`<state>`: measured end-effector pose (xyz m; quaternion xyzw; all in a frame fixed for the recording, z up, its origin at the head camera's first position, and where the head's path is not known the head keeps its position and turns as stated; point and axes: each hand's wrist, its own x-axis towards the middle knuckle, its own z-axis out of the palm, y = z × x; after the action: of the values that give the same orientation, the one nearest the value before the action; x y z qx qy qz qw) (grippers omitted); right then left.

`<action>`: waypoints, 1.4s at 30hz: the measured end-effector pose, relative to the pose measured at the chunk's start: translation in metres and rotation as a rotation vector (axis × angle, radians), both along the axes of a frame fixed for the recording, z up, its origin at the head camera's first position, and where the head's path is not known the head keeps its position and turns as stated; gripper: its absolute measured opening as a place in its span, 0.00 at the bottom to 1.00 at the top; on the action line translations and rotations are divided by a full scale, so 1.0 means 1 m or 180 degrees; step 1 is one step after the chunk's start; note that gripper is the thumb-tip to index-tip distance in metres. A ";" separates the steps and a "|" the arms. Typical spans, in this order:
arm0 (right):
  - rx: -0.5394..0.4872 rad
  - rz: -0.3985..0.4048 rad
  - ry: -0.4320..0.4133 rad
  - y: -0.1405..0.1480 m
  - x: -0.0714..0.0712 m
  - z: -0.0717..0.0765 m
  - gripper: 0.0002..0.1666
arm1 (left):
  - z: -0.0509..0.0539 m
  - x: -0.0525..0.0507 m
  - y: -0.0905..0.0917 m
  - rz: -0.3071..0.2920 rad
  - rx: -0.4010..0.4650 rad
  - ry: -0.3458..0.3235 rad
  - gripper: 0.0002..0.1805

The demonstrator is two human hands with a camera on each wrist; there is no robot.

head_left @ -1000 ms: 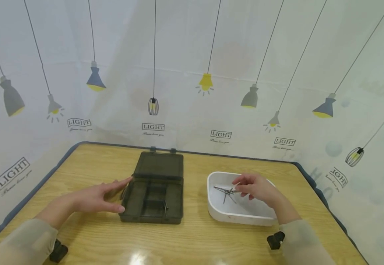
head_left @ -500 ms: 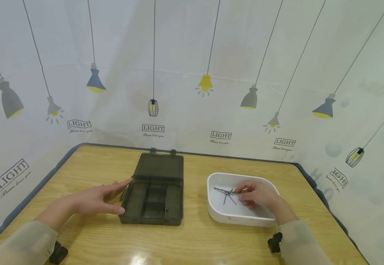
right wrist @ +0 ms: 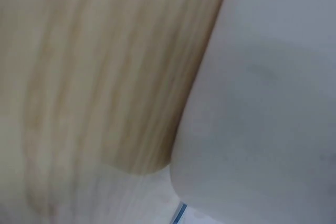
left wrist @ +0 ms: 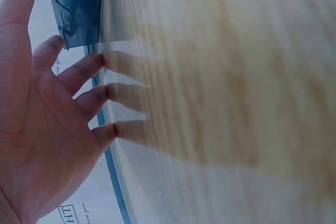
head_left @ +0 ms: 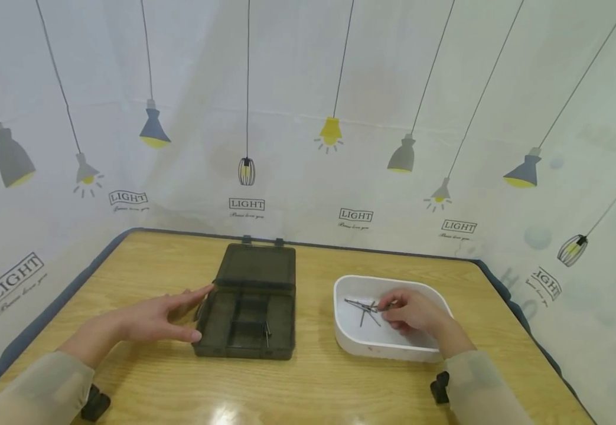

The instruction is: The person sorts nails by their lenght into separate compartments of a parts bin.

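Note:
In the head view, my left hand (head_left: 150,319) rests beside a dark translucent plastic box (head_left: 209,348), its thumb and index finger extended against the box's left side. The box lid (head_left: 257,264) lies folded back. Slim metal nails (head_left: 267,333) are in its right-hand compartment. My right hand (head_left: 414,311) reaches into a white tray (head_left: 387,351), where its fingertips pinch the end of a thin nail. More nails (head_left: 363,308) lie crossed in the tray beside those fingers. The left wrist view shows my left palm (left wrist: 47,103) with spread fingers; the right wrist view shows no hand.
Both containers stand on a wood-grain table (head_left: 308,389) with a dark blue edge. A pale curtain (head_left: 297,88) printed with lamps surrounds the table at the back and sides. The tray's outer wall (right wrist: 262,119) fills much of the right wrist view.
My right hand has lowered into the tray and its fingers have closed around the nail's end. Over the last half second it barely moves. My left hand and the box stay put.

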<state>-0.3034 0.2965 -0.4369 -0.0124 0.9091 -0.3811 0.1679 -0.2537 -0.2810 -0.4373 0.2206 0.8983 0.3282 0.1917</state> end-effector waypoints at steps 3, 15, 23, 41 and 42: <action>0.0049 0.0004 0.0013 -0.002 0.001 0.000 0.08 | 0.001 0.000 0.000 -0.0003 -0.0016 0.0034 0.55; 0.0160 0.0107 0.0045 -0.002 -0.001 -0.005 0.03 | 0.001 0.001 0.001 0.0013 -0.0025 -0.0044 0.55; 0.0169 0.0225 0.0154 -0.001 0.000 -0.003 0.05 | 0.000 0.001 0.001 0.0031 -0.0043 -0.0034 0.55; 0.0267 0.0396 0.0118 -0.002 0.001 0.004 0.07 | 0.001 0.000 0.001 0.0001 -0.0026 -0.0048 0.55; 0.0262 0.0424 0.0120 -0.002 0.002 0.005 0.07 | 0.001 0.000 0.001 0.0004 -0.0028 -0.0049 0.55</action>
<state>-0.3018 0.2944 -0.4320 -0.0731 0.9242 -0.3310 0.1761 -0.2542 -0.2796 -0.4363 0.2167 0.8984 0.3260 0.1993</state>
